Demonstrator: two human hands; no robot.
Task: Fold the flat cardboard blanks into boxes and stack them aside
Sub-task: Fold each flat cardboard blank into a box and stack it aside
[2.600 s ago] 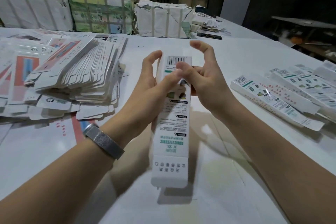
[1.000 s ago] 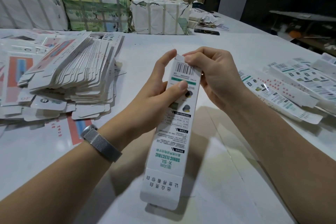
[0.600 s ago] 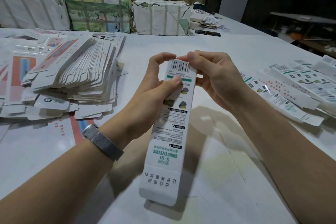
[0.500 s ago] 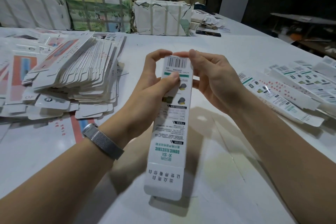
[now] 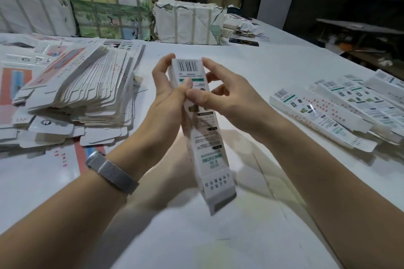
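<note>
cardboard blanks sit fanned in a thick heap at 9 o'clock on the white table, strapped bundles stand behind them at 11 to 12 o'clock, and folded boxes lie side by side at 3 o'clock, well apart from the heap

box in hand is at centre, held above the table, barcode end toward 12 o'clock, open flap end toward 6 o'clock

change over the last half second: the far end looks squared off and closed now, where the right fingers were pinching its top edge a moment ago; the lower end has swung from about 7 o'clock toward 5 o'clock and shows motion blur, so the box is turning

left hand, with a metal watch band on the wrist, grips the upper part, fingers curled behind, thumb on the printed face

right hand has come off the top; its thumb presses the face beside the left thumb, index finger lies along the right edge; whether the other fingers clamp behind, cannot tell

judgement: top tuck seems done; near flap hangs open and likely comes next, then over to the 3 o'clock row
</note>
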